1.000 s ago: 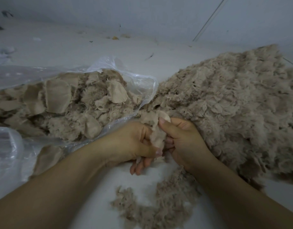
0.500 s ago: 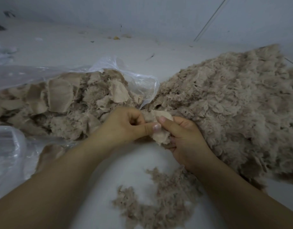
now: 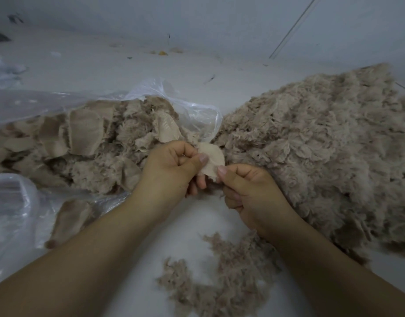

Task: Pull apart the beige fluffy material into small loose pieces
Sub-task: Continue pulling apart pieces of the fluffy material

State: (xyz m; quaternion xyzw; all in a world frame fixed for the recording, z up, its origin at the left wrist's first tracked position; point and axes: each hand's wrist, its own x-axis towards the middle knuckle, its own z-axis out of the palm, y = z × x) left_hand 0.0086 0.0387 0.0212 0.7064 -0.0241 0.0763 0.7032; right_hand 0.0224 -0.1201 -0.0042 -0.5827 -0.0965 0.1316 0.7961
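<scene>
Pale floor (image 3: pixel 197 225) carries everything in my view; no worktop is visible. I note a clear plastic bag (image 3: pixel 192 110) at left, its mouth open toward centre, holding unpulled beige scraps (image 3: pixel 87 133) with woven backing showing. A large heap of loosened fluff (image 3: pixel 322 145) lies at right, and a smaller scatter of pulled fluff (image 3: pixel 219 282) lies on the floor nearest me.

The piece in work is a small beige scrap (image 3: pixel 211 160), held up between both hands at centre, just in front of the bag mouth and beside the heap's edge. My left hand (image 3: pixel 171 165) pinches its upper left edge between thumb and curled fingers. My right hand (image 3: pixel 247 191) pinches its lower right corner, thumb on top, remaining fingers curled beneath. Both grips are closed on the scrap; neither is released.

The scrap runs diagonally from upper left to lower right, and the two pinches sit close together across it. I judge the pull must go outward along that diagonal, left hand toward the bag, right hand toward the heap.
</scene>
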